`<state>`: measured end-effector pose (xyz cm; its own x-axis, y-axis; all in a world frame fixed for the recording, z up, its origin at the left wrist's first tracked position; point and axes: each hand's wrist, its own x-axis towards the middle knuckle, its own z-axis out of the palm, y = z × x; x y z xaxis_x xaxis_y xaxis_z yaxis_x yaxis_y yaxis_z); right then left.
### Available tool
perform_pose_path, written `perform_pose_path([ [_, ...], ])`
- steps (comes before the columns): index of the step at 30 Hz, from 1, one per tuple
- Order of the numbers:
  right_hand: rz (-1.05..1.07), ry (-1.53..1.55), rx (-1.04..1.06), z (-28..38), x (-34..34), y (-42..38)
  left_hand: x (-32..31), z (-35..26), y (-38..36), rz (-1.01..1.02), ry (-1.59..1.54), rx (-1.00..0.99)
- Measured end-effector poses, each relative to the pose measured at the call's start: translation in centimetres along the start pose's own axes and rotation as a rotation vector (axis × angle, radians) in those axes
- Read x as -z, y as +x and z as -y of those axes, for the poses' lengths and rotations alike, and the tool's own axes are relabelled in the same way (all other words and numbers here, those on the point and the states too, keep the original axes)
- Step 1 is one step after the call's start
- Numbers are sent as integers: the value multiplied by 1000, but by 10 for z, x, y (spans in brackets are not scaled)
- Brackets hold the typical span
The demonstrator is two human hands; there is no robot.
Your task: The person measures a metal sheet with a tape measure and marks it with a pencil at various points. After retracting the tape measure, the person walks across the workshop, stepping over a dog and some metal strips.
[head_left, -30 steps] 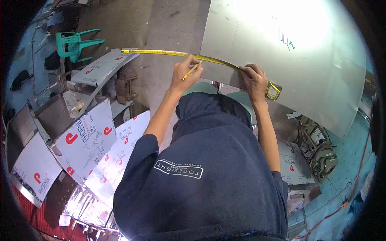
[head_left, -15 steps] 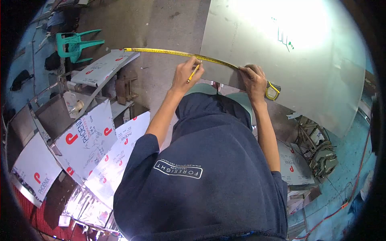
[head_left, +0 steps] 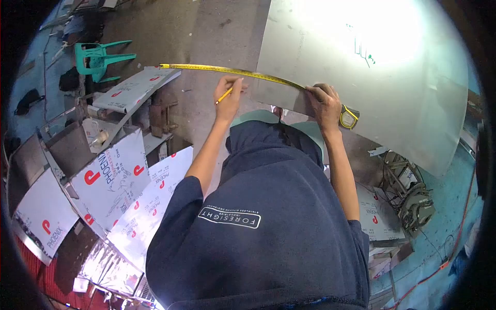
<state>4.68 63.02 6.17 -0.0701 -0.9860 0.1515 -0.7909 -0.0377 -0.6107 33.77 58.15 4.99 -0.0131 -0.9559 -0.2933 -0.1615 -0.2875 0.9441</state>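
Left hand (head_left: 230, 95) gripping a pencil (head_left: 224, 95) below the tape measure (head_left: 232, 71), right hand (head_left: 324, 106) pressing tape onto metal sheet (head_left: 361, 77), upper centre.

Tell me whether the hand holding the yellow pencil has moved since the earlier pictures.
Yes. The left hand with the yellow pencil slid left along the yellow tape measure, away from the grey metal sheet edge.

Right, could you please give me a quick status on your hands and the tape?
Left hand grips pencil, just below the tape. Right hand pins tape case on the steel sheet. Tape stretched left past the sheet's edge. Nothing blocking.
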Motion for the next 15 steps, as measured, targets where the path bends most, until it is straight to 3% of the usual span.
perform_pose_path([
  [3,4,-3,3,-1,-1,-1,-4,3,-4,-148,-116,0],
  [5,5,2,7,-2,-1,0,-4,4,-3,-271,-209,188],
  [6,6,2,3,-2,-1,0,-4,5,-2,-273,-209,188],
  [8,10,2,1,-1,0,0,-6,9,3,-252,-447,418],
  [11,8,9,-5,-2,0,0,-11,3,10,-121,-462,500],
  [15,2,5,8,-4,-1,1,-16,-1,16,-112,-471,512],
])
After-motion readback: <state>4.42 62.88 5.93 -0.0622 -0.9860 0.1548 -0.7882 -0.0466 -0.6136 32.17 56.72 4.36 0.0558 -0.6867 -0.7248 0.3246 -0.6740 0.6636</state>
